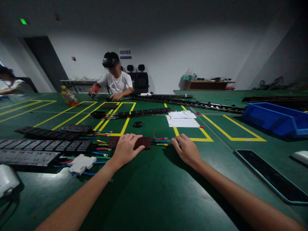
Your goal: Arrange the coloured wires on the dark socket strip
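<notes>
A short dark red socket strip (146, 142) lies on the green table in front of me. My left hand (127, 147) is laid over its middle, fingers wrapped across the top and thumb along the near side. Several coloured wires (160, 141) with ring terminals come out of the strip's right end. At those wire ends is my right hand (186, 147), its thumb and fingers closed together; the fingertips partly hide the terminals. Left of the strip lie long grey socket strips (45, 145) and black ones (48, 132), their wires pointing towards it.
A white plastic part (82, 164) lies by my left forearm. Farther back are a round black object (138, 124), white papers (183, 119) and a long wired strip (144, 112). A phone-like tablet (271, 176) and blue bin (276, 118) are right. A co-worker (117, 80) holds a red power driver (95, 92).
</notes>
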